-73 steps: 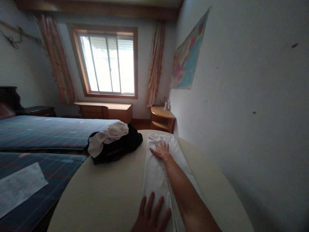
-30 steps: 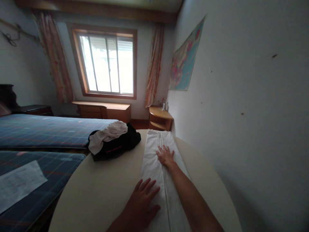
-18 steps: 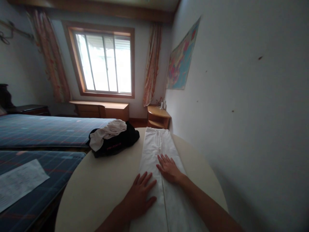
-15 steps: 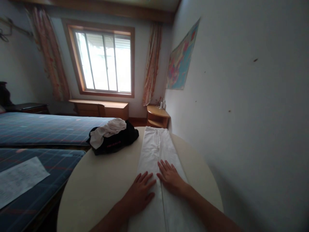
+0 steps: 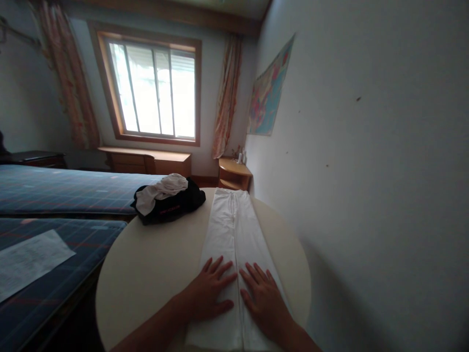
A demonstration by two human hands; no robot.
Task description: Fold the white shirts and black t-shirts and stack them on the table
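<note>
White trousers [image 5: 223,225] lie flat and lengthwise on a round cream table [image 5: 154,259], waist end away from me, the two legs side by side. My left hand [image 5: 212,288] rests palm down on the left leg with its fingers spread. On the right leg, close to the seam between the legs, my right hand [image 5: 262,296] also lies flat, fingers apart. Neither hand grips the cloth. The lower ends of the trousers run out of view at the bottom.
At the table's far left edge sits a black cloth bundle [image 5: 176,205] with a crumpled white cloth [image 5: 161,193] on top. Left of the table are plaid mattresses [image 5: 73,188] with a paper sheet [image 5: 34,259]. A white wall [image 5: 351,220] rises close on the right.
My right hand has slid back towards me along the right trouser leg, now about level with the left. The left hand has barely moved. The view has shifted slightly.
</note>
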